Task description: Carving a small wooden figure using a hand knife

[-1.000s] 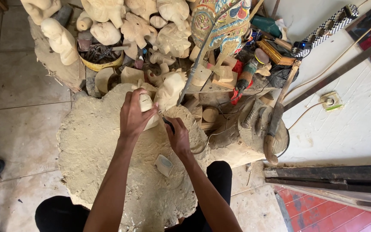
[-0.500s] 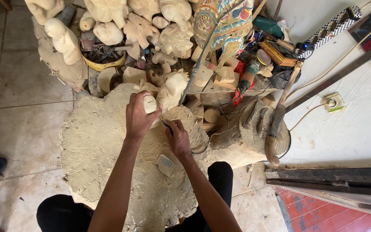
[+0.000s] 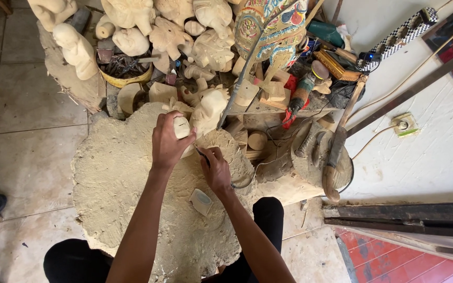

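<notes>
Head view shows carving underway: left hand [image 3: 168, 142] grips a pale wooden figure [image 3: 180, 126] near the sawdust-covered mat's [image 3: 111, 178] far edge, right hand [image 3: 217, 170] clasps a thin knife [image 3: 201, 153], needing careful, shallow cuts.

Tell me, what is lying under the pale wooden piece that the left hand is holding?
Under the wooden piece, gripped by the left hand, lies a wide sawdust-covered slab. The right hand holds a thin tool beside it. The contact spot itself is hidden by the fingers.
</notes>
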